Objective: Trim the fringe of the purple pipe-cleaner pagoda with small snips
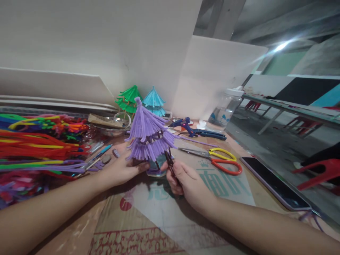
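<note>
A purple two-tiered pavilion model [145, 127], made of fuzzy pipe cleaners, stands upright in the middle on a clear, bluish base [156, 173]. My left hand [126, 171] grips it low on its left side; the thumb points toward the base and the other fingers are partly hidden beneath the lower roof. On the right, my right hand [183, 177] is closed around a dark brown, thin fuzzy piece [170, 162], pinched between thumb and fingers beside the pavilion's dark posts. Whether that piece touches the posts, I cannot tell.
Green [130, 99] and light blue pavilion models [154, 101] stand behind. Bundles of pipe cleaners [39, 145] fill the left. A blue glue gun [186, 124], pliers [209, 134], scissors [223, 159], a phone [276, 182] and a clear bottle [224, 109] lie or stand right.
</note>
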`<action>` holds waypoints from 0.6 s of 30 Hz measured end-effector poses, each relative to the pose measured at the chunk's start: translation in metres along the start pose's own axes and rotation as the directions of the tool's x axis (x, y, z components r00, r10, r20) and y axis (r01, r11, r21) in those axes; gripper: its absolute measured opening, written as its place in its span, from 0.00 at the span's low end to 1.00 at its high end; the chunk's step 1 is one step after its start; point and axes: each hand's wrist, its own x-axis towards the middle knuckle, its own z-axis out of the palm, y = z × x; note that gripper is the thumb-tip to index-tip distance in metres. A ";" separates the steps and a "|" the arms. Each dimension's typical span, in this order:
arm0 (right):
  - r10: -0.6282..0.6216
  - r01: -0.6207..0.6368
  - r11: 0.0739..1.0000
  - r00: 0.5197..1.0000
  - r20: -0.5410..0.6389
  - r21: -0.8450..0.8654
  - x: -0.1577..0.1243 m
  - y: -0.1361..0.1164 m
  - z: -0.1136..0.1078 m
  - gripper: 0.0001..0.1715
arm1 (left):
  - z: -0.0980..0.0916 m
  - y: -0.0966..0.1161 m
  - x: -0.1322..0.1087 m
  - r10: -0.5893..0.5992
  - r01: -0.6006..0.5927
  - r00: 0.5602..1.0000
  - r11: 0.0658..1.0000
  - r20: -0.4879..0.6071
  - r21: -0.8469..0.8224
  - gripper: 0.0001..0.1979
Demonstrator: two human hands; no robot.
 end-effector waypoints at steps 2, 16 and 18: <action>-0.017 0.017 1.000 1.000 -0.002 -0.005 -0.001 0.000 0.001 0.30 | 0.000 0.002 -0.001 -0.005 0.008 0.999 0.999 0.053 -0.052 0.20; -0.021 0.021 0.998 1.000 0.001 -0.055 -0.002 -0.001 0.001 0.30 | 0.001 0.009 -0.003 0.017 -0.016 1.000 0.999 0.021 -0.047 0.19; -0.029 0.028 0.997 1.000 -0.009 -0.065 -0.002 -0.001 0.001 0.30 | 0.001 0.009 -0.003 0.011 -0.010 1.000 0.999 0.026 -0.040 0.20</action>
